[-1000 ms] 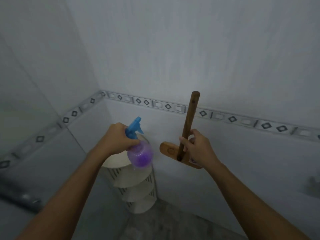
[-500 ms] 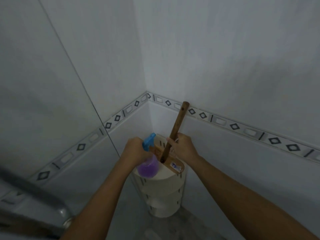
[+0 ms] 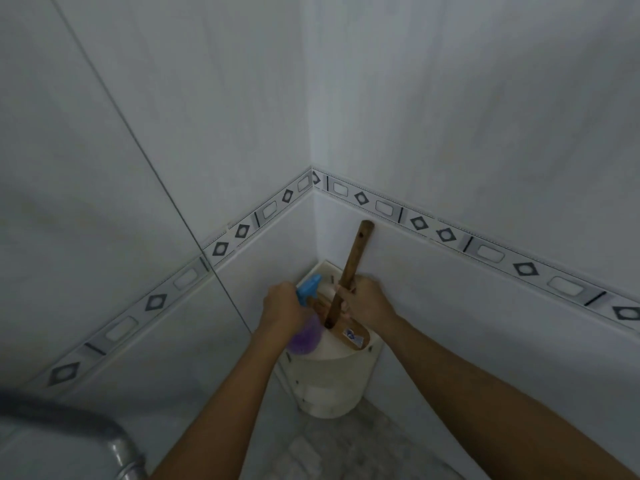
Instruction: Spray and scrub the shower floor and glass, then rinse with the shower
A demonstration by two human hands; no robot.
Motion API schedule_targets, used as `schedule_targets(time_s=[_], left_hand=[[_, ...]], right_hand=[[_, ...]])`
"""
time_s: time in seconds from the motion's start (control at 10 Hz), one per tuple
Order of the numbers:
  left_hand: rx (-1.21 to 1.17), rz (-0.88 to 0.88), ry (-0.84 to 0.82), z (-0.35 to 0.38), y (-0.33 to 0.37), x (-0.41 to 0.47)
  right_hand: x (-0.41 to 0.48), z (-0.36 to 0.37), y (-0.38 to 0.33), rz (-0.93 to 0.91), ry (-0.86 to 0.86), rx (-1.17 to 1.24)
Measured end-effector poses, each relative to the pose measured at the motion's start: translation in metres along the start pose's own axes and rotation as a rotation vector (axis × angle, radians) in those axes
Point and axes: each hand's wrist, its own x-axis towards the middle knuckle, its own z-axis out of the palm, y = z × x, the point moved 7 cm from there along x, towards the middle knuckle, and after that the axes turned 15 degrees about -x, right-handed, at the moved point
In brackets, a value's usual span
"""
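Over the top tier of the corner shelf, the spray bottle is gripped in the left hand and the scrub brush in the right hand, its wooden handle rising steeply from the curled fingers.

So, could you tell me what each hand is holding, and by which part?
The left hand grips the spray bottle around its neck, below the blue trigger. The right hand grips the wooden brush low on its handle, near the head.
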Motion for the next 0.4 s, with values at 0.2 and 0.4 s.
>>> schedule_targets(time_s=[0.2,0.4], left_hand=[[-0.021,-0.022,0.017,0.005,-0.011,0.005],[0.088,-0.031,-0.037,0.005,-0.006,-0.003]], right_hand=[[0.004,0.000,0.004,0.012,-0.016,0.008],[-0.003,-0.004,0.014,-0.014,-0.045,0.061]])
